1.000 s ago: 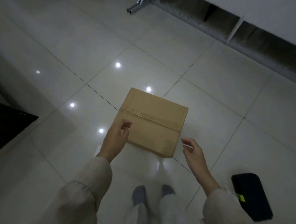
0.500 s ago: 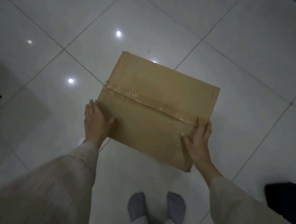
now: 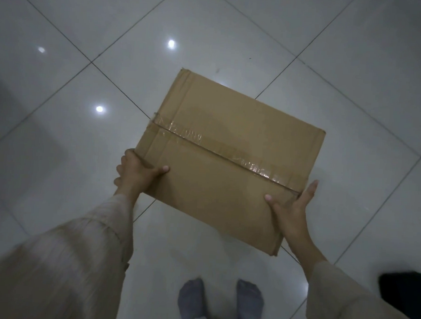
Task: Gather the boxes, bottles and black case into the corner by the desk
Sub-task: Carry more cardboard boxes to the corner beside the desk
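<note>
At frame centre, our left hand (image 3: 136, 177) and right hand (image 3: 292, 207) now grip the taped brown cardboard box (image 3: 229, 160), lifted for carrying cornerward.

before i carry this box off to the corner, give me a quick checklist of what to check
1. Left hand grips the cardboard box at its near left corner, thumb on top: ok.
2. Right hand holds the near right corner, thumb on top: ok.
3. Tape seam across the top closed: ok.
4. Box clear of the floor: cannot tell.
5. Black case lies on the floor to the right, near the path: not ok, step around it.
6. Corner by the desk in sight: not ok, out of view.
</note>
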`<state>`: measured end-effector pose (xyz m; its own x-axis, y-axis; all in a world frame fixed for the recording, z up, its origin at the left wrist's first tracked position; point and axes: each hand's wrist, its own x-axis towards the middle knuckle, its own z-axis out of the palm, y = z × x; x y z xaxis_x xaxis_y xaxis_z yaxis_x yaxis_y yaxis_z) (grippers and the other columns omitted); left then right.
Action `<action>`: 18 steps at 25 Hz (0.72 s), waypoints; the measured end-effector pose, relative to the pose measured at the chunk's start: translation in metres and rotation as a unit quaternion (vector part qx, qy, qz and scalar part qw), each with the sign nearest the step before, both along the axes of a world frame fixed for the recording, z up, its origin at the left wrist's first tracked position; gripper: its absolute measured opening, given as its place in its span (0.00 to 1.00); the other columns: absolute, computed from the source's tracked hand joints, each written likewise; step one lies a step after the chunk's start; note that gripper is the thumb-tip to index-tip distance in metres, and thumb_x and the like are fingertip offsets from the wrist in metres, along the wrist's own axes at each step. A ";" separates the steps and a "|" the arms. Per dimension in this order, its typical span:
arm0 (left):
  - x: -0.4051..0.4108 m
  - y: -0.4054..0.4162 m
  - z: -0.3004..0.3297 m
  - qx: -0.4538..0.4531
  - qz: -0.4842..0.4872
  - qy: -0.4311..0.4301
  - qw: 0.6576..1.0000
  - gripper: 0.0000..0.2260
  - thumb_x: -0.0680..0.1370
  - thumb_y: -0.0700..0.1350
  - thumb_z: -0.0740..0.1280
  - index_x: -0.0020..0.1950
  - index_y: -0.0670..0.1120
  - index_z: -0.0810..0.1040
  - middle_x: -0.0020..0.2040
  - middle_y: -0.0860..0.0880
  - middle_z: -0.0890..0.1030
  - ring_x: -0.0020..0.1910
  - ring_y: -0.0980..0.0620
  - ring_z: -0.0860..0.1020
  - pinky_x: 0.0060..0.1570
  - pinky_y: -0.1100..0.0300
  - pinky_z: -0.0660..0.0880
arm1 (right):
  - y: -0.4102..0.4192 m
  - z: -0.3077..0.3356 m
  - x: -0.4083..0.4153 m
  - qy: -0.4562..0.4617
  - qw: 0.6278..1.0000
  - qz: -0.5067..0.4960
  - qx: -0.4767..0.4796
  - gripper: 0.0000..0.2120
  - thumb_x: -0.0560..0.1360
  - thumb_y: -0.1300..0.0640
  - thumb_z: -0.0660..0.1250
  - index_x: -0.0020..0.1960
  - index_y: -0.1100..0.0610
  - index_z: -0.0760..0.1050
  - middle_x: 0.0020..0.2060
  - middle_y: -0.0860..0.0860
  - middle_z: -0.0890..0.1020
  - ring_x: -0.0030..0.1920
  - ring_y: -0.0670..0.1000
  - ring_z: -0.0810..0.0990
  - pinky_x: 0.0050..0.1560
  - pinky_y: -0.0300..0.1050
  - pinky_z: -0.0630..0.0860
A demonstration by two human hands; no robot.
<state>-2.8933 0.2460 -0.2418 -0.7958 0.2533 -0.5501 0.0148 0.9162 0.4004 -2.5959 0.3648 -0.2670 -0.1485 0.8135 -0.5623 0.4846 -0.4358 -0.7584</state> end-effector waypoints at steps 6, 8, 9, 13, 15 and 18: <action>0.025 -0.021 0.024 0.070 0.043 0.013 0.997 0.34 0.68 0.49 0.74 0.67 0.42 0.62 0.66 0.44 0.67 0.67 0.41 0.62 0.63 0.40 0.66 | 0.003 0.023 0.004 0.004 0.997 -0.054 -0.055 0.32 0.68 0.53 0.73 0.66 0.54 0.61 0.51 0.45 0.74 0.54 0.52 0.74 0.54 0.48 0.71; 0.033 -0.032 0.038 0.079 0.049 0.029 0.995 0.34 0.68 0.49 0.74 0.68 0.43 0.61 0.67 0.44 0.65 0.68 0.41 0.60 0.64 0.39 0.65 | -0.006 0.033 0.008 0.021 0.997 -0.052 -0.047 0.30 0.69 0.53 0.72 0.66 0.54 0.62 0.47 0.41 0.73 0.50 0.48 0.75 0.51 0.46 0.70; 0.035 -0.039 0.047 0.081 0.054 0.034 0.995 0.34 0.68 0.49 0.74 0.68 0.43 0.61 0.68 0.44 0.64 0.68 0.42 0.60 0.65 0.39 0.64 | -0.012 0.040 0.011 0.031 0.997 -0.047 -0.044 0.29 0.70 0.54 0.72 0.66 0.54 0.62 0.47 0.41 0.73 0.49 0.46 0.75 0.51 0.45 0.70; 0.044 -0.079 0.099 0.104 0.088 0.051 0.989 0.33 0.70 0.50 0.72 0.69 0.45 0.60 0.68 0.44 0.63 0.69 0.43 0.59 0.67 0.39 0.61 | -0.037 0.084 0.016 0.058 0.998 -0.009 -0.028 0.28 0.71 0.54 0.71 0.66 0.53 0.63 0.54 0.47 0.74 0.49 0.46 0.75 0.51 0.45 0.71; 0.050 -0.104 0.132 0.130 0.120 0.062 0.982 0.31 0.71 0.51 0.71 0.68 0.46 0.61 0.67 0.44 0.64 0.68 0.44 0.59 0.68 0.40 0.61 | -0.048 0.114 0.011 0.078 0.997 0.018 -0.013 0.27 0.71 0.55 0.70 0.66 0.53 0.63 0.52 0.45 0.75 0.49 0.42 0.75 0.49 0.43 0.72; 0.064 -0.147 0.179 0.152 0.196 0.098 0.964 0.28 0.72 0.52 0.69 0.67 0.46 0.63 0.67 0.45 0.65 0.68 0.45 0.59 0.68 0.40 0.60 | -0.063 0.157 0.001 0.103 0.992 0.068 0.005 0.26 0.71 0.56 0.70 0.65 0.53 0.63 0.49 0.40 0.75 0.48 0.40 0.74 0.48 0.41 0.73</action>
<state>-2.8293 0.0988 -0.0628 -0.9443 0.0379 -0.3269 -0.2058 0.7071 0.6765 -2.5952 0.3020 -0.1103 -0.3684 0.7830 -0.5012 0.3718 -0.3700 -0.8514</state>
